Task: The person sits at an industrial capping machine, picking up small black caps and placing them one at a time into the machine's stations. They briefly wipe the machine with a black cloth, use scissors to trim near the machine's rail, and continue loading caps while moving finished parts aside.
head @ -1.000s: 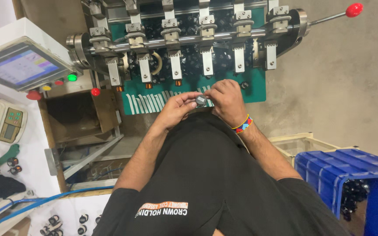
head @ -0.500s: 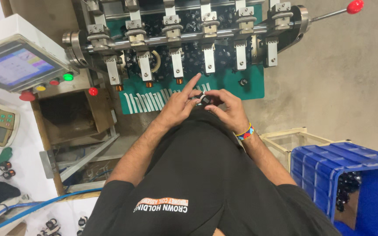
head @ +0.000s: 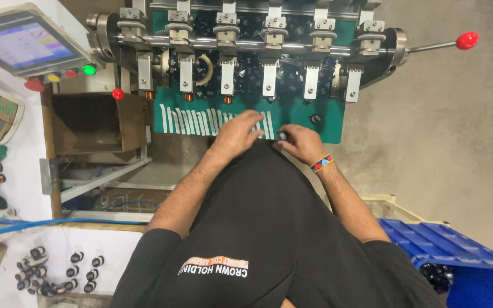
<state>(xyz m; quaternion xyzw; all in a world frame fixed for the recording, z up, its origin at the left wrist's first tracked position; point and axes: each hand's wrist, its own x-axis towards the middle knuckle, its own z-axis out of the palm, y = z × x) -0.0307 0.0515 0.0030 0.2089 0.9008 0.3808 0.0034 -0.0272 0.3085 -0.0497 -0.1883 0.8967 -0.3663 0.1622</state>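
Here, at the centre of the frame, a worker in a black shirt leaned over a green-plated winding machine (head: 309, 122), both forearms stretched forward from the lower half of the picture. The left hand (head: 238, 132) lay palm down with fingers spread loosely, released, the fingertips resting over a row of white strips (head: 201, 121) laid out on the green plate. Just beside it, the right hand (head: 300, 142) was curled, its thumb and forefinger pinched on a small dark round part (head: 282, 136), too small to make out in detail; a beaded bracelet (head: 321, 163) circled that wrist. The part sat at the lower edge of the plate, near the middle of the frame, close to the left hand's fingers. A similar dark part (head: 315, 118) rested on the plate just above the right hand. Along the top, a row of metal clamps (head: 269, 77) hung from a shaft, and a red-knobbed lever (head: 466, 40) reached toward the upper right. A touch-screen panel (head: 27, 45) stood at upper left, a blue crate (head: 457, 256) at lower right.
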